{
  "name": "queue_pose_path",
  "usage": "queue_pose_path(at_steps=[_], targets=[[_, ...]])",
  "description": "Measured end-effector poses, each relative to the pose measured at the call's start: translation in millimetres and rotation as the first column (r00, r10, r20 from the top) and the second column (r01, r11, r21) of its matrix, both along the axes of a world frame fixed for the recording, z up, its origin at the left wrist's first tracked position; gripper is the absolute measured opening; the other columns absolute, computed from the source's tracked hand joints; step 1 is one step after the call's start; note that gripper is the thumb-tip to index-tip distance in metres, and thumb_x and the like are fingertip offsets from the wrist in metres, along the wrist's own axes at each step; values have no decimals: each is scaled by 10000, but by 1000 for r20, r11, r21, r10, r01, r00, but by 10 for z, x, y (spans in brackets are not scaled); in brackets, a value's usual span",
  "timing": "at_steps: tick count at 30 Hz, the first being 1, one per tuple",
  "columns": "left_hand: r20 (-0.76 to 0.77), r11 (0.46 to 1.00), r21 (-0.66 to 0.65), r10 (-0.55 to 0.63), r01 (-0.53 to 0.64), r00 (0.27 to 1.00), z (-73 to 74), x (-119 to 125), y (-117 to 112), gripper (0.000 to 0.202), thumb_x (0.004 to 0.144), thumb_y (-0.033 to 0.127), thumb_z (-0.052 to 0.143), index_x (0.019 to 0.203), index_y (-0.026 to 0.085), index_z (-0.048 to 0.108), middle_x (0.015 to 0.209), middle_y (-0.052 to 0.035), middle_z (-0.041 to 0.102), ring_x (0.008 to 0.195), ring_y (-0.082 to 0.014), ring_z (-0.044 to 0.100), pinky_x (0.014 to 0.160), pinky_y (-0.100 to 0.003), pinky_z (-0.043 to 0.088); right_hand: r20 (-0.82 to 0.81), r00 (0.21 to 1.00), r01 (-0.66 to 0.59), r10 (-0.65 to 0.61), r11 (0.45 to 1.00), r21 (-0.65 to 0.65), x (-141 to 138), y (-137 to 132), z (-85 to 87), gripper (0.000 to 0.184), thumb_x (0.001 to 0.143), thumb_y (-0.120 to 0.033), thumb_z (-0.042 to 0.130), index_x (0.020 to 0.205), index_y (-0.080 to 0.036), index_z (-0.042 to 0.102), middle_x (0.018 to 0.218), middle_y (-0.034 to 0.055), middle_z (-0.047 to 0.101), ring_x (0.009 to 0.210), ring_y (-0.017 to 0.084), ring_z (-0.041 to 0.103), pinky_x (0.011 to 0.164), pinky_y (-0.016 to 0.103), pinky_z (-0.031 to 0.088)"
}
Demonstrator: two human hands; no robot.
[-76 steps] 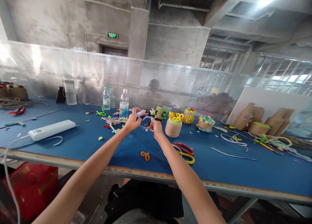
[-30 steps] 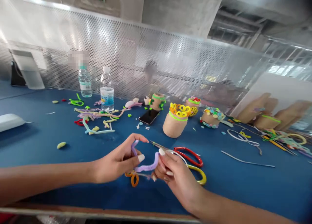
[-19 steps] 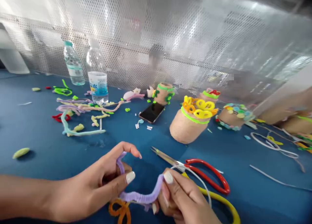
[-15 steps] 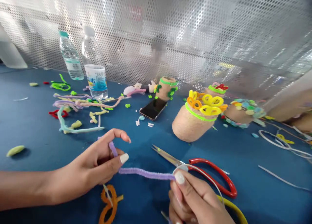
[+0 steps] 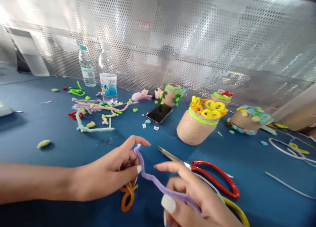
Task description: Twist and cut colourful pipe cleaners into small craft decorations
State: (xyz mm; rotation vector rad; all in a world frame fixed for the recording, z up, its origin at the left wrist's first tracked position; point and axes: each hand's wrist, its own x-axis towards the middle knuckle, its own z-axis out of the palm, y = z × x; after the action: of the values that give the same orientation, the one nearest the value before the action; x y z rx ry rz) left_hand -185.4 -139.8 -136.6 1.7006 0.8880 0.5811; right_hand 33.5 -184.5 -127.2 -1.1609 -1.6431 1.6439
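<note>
A fuzzy purple pipe cleaner (image 5: 154, 180) stretches between my two hands in a wavy line. Near its upper left end, my left hand (image 5: 111, 171) pinches it, index finger arched above. My right hand (image 5: 197, 194) has the other end lying across its fingers, with the thumb below and the index finger pointing left. Below my left hand lies a looped orange pipe cleaner (image 5: 127, 202). Scissors (image 5: 214, 177) with red handles rest just beyond my right hand, blades toward the upper left. A yellow curved piece (image 5: 238, 211) is partly hidden behind that hand.
A twine-wrapped pot (image 5: 195, 131) with yellow and orange loops stands past the scissors; several decorated pots are farther back. A phone (image 5: 160, 113) lies mid-table. Pipe cleaners (image 5: 96, 129) and two bottles (image 5: 108, 88) are at left. White cord (image 5: 283, 151) lies right, before a perforated metal panel (image 5: 197, 39).
The purple pipe cleaner, straight between the hands before, now bends and slants down to the right. My right hand has opened its index finger outward; my left hand has shifted right in view.
</note>
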Motion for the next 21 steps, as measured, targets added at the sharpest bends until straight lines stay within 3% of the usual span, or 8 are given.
queue_pose_path(at_steps=[2,4,5,7,10,13,17,21], targets=[[-41,998,52,-16,19,999,47,62,-41,430,852,217,470,1245,248,296,684,48,518,578,-102,473,531,-189,396,120,993,-26,6,986,166,8,36,23,396,779,-422,641,1129,-263,544,658,-14,527,537,120,460,473,231,278],[-75,993,110,-35,44,997,100,113,-79,427,848,198,470,1243,241,313,691,42,544,577,-103,499,534,-189,410,249,968,-96,22,952,292,21,48,63,135,804,-336,617,902,-245,630,597,-12,527,529,124,461,482,242,266],[-86,989,135,-45,57,995,135,133,-98,419,850,192,465,1242,239,323,693,38,556,569,-103,508,522,-187,408,288,958,-117,20,939,324,28,41,85,111,831,-322,578,793,-233,633,557,-12,515,509,121,450,478,247,256],[-104,979,191,-47,67,993,220,159,-137,417,854,185,460,1247,240,334,695,32,572,545,-105,520,492,-185,395,289,957,-92,-9,937,337,40,9,117,264,879,-360,496,687,-218,607,487,-25,454,450,105,401,454,251,233],[-114,948,315,-9,45,993,354,156,-196,432,837,188,501,1243,246,367,689,20,593,551,-124,544,492,-204,399,134,991,-23,-1,983,182,46,-25,84,390,889,-516,414,732,-203,586,417,-67,340,364,79,283,399,238,199],[-90,901,434,37,6,995,407,112,-222,355,815,188,543,1155,239,457,713,-7,619,576,-142,559,536,-231,427,-95,994,-55,50,997,-49,28,-2,-34,456,859,-597,399,711,-189,541,368,-88,329,314,58,226,366,218,184],[-65,847,529,99,-50,993,318,39,-170,218,812,173,548,1019,235,513,747,-17,631,562,-134,550,547,-240,428,-343,939,-100,16,968,-231,-15,37,-165,426,823,-568,492,651,-179,516,332,-99,326,280,39,196,348,194,192],[-38,869,490,95,-64,995,223,4,-124,126,809,167,547,911,218,493,674,5,592,515,-112,509,489,-209,397,-437,898,-113,-51,933,-341,-36,29,-221,393,816,-523,540,647,-169,524,317,-107,315,264,30,186,331,171,194]])
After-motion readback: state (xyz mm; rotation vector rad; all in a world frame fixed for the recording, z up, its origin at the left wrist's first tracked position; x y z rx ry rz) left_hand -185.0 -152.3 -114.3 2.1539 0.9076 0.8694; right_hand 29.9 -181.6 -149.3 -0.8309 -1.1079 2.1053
